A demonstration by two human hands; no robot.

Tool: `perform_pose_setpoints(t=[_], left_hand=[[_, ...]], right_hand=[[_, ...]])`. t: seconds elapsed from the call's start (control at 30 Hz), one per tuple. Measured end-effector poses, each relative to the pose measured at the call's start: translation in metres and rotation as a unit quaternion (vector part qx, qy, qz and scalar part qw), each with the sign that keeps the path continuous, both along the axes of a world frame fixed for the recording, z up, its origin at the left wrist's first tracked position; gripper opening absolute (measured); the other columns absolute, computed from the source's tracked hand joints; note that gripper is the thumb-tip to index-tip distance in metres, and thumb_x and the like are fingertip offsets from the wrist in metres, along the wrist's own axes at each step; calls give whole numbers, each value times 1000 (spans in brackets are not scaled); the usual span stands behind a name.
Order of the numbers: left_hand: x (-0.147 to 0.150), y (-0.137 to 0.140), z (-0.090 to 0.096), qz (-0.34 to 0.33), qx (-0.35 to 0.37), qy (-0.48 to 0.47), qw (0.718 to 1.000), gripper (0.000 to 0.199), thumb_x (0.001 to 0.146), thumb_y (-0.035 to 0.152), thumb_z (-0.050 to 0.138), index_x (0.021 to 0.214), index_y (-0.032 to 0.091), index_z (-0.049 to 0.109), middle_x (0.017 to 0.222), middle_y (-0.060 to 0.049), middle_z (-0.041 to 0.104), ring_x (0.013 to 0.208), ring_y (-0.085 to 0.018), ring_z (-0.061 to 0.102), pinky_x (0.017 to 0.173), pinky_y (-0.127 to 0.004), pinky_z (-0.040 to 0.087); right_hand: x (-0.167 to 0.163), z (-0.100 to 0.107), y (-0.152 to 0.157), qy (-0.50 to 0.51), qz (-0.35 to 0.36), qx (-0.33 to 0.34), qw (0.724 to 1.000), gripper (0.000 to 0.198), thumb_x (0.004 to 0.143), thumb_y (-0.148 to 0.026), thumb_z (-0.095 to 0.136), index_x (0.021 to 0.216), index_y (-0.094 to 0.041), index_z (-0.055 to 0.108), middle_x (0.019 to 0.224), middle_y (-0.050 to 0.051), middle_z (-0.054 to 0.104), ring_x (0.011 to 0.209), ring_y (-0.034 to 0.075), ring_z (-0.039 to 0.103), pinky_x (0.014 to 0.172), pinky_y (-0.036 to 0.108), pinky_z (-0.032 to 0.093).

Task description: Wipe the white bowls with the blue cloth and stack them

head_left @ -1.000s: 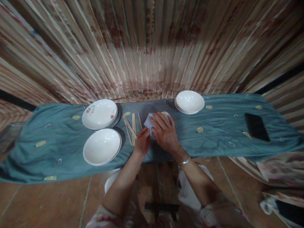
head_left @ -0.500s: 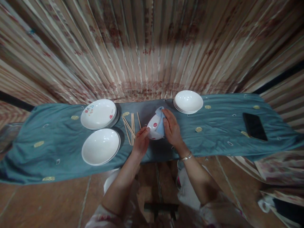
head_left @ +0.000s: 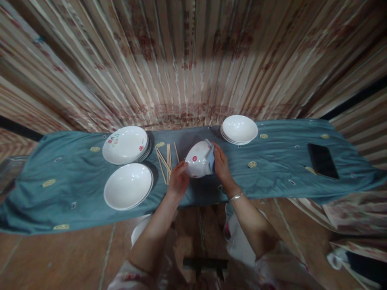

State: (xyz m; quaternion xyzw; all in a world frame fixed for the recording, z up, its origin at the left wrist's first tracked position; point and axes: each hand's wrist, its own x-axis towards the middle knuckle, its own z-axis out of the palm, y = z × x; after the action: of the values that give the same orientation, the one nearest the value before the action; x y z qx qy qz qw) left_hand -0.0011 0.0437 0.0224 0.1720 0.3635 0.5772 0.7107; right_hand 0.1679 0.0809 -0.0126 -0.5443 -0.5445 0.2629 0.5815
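Over the middle of the table, a white bowl (head_left: pixel 196 161) with red round marks is held tilted on its side, its outside facing me. My left hand (head_left: pixel 178 180) grips the bowl's left edge, fingers closed on it. On the other side, my right hand (head_left: pixel 221 164) presses a light blue cloth (head_left: pixel 211 159) against the bowl; its fingertips are partly hidden behind the cloth and rim. Several wooden chopsticks (head_left: pixel 168 161) lie just left of the bowl, close to my left hand.
A stack of flowered plates (head_left: pixel 125 143) stands at the back left, with white shallow bowls (head_left: pixel 128 187) in front of it. Stacked small bowls (head_left: pixel 238 129) are at the back right. A black tablet-like object (head_left: pixel 323 161) lies far right on the green tablecloth (head_left: pixel 278 161).
The bowl has turned, so more of its outer side shows. The cloth and my right hand have shifted round to its right rim. My left hand stays at the left edge.
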Motion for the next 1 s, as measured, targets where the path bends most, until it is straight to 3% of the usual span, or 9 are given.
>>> perform_pose_setpoints(t=[0.23,0.4,0.53,0.77,0.87,1.0], left_hand=[[2,-2,5,-6,15,-3,1000,17,68,27,78,78,14,74,82,-6,77,90,-22,71,85,-32,53],[10,-5,11,-2,14,-1,1000,36,68,42,82,91,14,76,93,-9,79,105,-28,72,93,-37,54],[16,-6,10,-9,5,9,1000,41,70,45,82,94,13,74,91,-10,80,109,-29,72,96,-38,54],[24,-7,5,-12,21,4,1000,41,69,48,83,95,18,75,92,-7,79,102,-25,72,95,-36,54],[21,-6,3,-17,49,10,999,39,66,49,85,90,19,77,92,-7,78,92,-22,71,86,-33,55],[10,-2,0,14,55,29,998,29,61,34,89,84,21,78,84,-2,77,76,-14,66,72,-26,51]], right_hand=[[0,-14,6,66,-16,-53,996,52,100,-52,36,119,-17,69,120,13,74,114,24,66,106,43,49],[0,-6,3,45,-16,-43,998,51,100,-48,34,118,-15,68,120,15,73,115,24,66,107,44,48],[2,2,4,46,-17,-27,998,47,99,-47,37,117,-16,69,119,13,74,113,23,66,106,42,49],[8,5,7,47,-24,-4,999,47,98,-50,41,115,-18,70,117,10,75,111,24,67,106,42,49],[10,8,5,34,-26,2,999,48,98,-51,42,116,-17,70,118,11,75,113,25,66,106,43,49],[10,12,2,-5,-27,11,1000,49,100,-49,40,120,-15,69,122,14,73,115,25,65,105,43,49]])
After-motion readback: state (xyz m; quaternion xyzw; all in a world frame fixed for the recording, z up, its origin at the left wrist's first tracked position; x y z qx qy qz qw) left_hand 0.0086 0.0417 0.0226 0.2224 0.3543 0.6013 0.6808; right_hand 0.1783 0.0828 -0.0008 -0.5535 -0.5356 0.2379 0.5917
